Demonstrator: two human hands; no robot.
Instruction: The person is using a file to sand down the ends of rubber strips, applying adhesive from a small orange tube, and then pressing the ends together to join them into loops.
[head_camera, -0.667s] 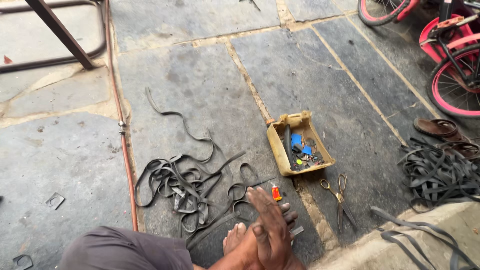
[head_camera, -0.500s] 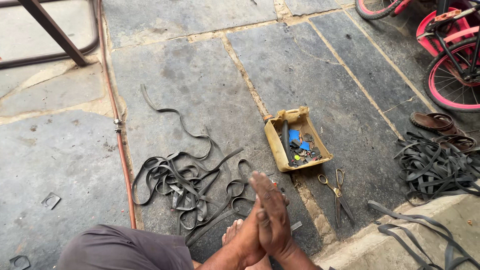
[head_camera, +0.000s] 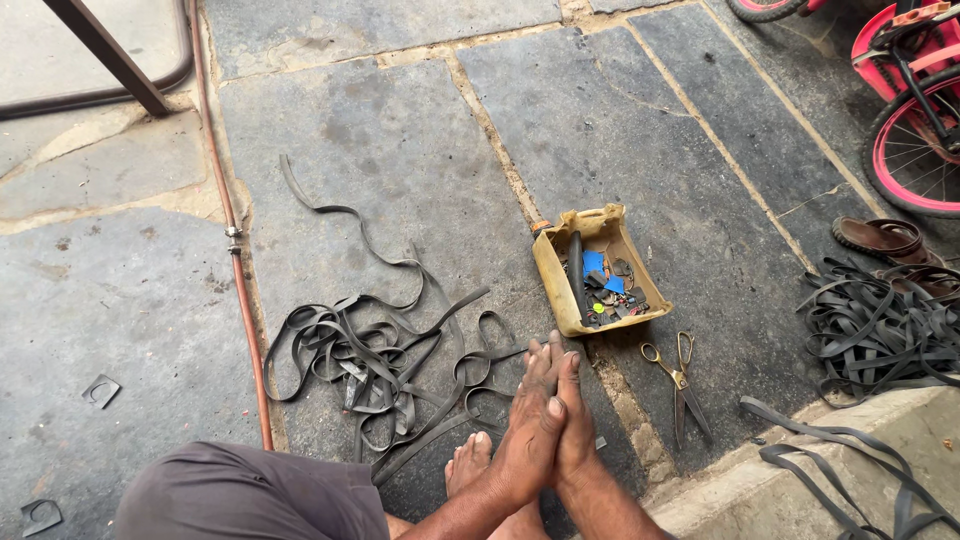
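Pressing palm to palm, the left hand (head_camera: 528, 435) and the right hand (head_camera: 573, 420) sit flat together low in the view, fingers straight and pointing away from the body — neither hand holds anything. Just under them a bare foot (head_camera: 468, 462) rests on the stone floor (head_camera: 380, 130), and a knee in grey-brown cloth (head_camera: 250, 495) fills the bottom left corner.

Nearest the fingertips lies a tangle of black rubber strips (head_camera: 380, 370), spread loosely to the left of the hands, one long strip trailing up and away. Just beyond the fingertips, to the right, stands a worn yellow cut-open container (head_camera: 552, 275) holding a dark tube, blue bits and small scraps. A pair of yellow-handled scissors (head_camera: 680, 385) lies on the floor right of the hands, blades pointing towards the person.

Farther right, another heap of black strips (head_camera: 880, 335) lies beside a brown sandal (head_camera: 885, 238) — behind them a pink bicycle wheel (head_camera: 915, 150). An orange hose (head_camera: 235, 260) runs down the floor at left.
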